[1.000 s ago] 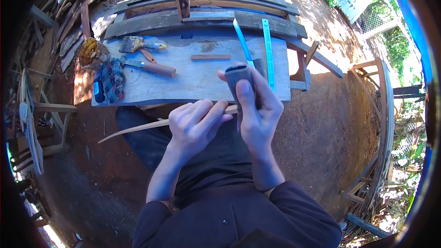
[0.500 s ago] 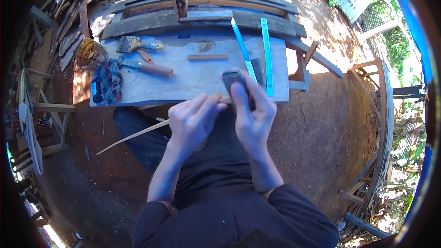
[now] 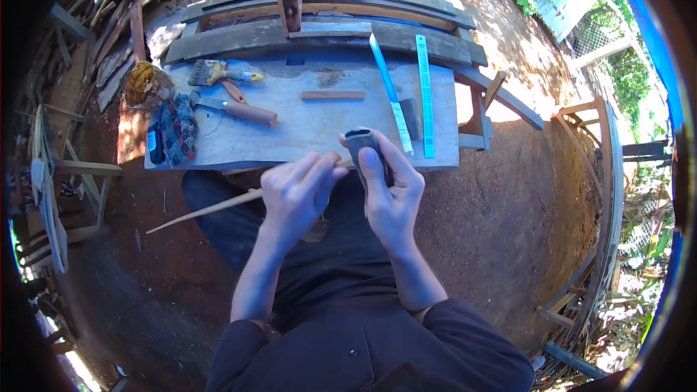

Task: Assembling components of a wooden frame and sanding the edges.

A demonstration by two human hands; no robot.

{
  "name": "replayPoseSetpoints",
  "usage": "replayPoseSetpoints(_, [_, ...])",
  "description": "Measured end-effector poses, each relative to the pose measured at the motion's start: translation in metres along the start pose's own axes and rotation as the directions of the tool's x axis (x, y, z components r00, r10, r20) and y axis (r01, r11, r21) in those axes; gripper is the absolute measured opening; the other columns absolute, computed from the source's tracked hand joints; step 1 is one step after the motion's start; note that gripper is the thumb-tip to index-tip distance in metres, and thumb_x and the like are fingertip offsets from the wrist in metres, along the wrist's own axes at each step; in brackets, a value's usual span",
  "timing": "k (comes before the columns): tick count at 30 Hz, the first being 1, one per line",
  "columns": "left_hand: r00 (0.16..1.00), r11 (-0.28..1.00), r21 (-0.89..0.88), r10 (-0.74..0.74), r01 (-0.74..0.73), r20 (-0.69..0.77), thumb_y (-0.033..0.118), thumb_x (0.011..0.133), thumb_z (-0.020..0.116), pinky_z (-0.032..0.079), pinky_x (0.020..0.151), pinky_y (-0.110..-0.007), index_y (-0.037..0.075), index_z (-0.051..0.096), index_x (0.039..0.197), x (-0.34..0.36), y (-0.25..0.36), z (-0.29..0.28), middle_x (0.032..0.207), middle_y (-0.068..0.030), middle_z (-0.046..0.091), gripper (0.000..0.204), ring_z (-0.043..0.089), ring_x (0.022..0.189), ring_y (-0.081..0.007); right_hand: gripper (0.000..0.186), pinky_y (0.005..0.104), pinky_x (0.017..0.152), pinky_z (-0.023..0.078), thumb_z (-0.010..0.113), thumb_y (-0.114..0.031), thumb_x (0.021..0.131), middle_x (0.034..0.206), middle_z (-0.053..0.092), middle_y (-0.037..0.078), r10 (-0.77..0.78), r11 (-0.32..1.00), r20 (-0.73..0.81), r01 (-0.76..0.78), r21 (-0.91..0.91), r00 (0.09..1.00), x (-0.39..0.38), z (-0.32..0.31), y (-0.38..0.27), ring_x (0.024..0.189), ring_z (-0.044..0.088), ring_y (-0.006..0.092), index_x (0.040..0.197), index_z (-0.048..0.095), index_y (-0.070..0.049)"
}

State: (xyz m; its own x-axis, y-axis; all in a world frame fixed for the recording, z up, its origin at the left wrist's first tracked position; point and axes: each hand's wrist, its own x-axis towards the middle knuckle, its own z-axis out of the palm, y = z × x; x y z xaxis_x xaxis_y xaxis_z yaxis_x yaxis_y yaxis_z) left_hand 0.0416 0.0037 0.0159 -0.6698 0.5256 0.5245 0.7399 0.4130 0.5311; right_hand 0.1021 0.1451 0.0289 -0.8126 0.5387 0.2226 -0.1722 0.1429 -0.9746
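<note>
The left hand [image 3: 294, 189] is curled, knuckles up, its fingers closed over a slim wooden strip [image 3: 207, 211], while the right hand [image 3: 388, 196] grips a dark folded sheet [image 3: 359, 141], thumb laid flat along its face. I read the left as the steadying grip: the strip lies across the lap, its tapered tip reaching out past the thigh at the left, its other end coming out by the left fingertips and running toward the right hand. From where I sit, I cannot tell whether the sheet touches the wood there, as the fingers hide it. The fold probably gives the right thumb something firm to press on. Both hands sit just in front of the near edge of the worktable [image 3: 254, 147], which I take to leave the strip's long end free of the top. On that top I see a brush [image 3: 218, 72], a wooden-handled tool [image 3: 250, 112] and a checked cloth [image 3: 178, 131] grouped at the left, a short wooden stick [image 3: 332, 95] lying mid-table, and a ruler [image 3: 425, 94] at the right, seemingly set within the right arm's reach.
</note>
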Motion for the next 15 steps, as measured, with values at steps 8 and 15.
replayPoseSetpoints(8, [0.999,0.997,-0.079,0.023,-0.026,-0.046,0.017,0.090,0.076,0.048,0.050,-0.036,0.005,0.069,0.097,-0.004,0.003,0.008,0.075,-0.0063,0.065,0.015,0.065,0.057,-0.0231,0.028,0.0275,0.083,0.054,0.068,-0.011,0.100,0.099,0.076,0.013,0.014,0.999,-0.003,-0.014,-0.033,1.000,0.019,0.004,-0.009,0.093,0.066,0.0099,0.122,0.069,0.006])
replayPoseSetpoints(15, [0.996,0.992,-0.120,-0.036,0.026,-0.083,0.017,0.091,0.075,0.048,0.050,-0.037,0.005,0.068,0.094,-0.001,-0.003,0.011,0.073,-0.0086,0.064,0.014,0.066,0.058,-0.0250,0.027,0.0267,0.081,0.054,0.067,-0.011,0.101,0.099,0.075,0.010,0.049,0.994,-0.026,-0.046,0.096,0.998,0.009,0.010,0.002,0.089,0.063,0.0074,0.122,0.069,0.006])
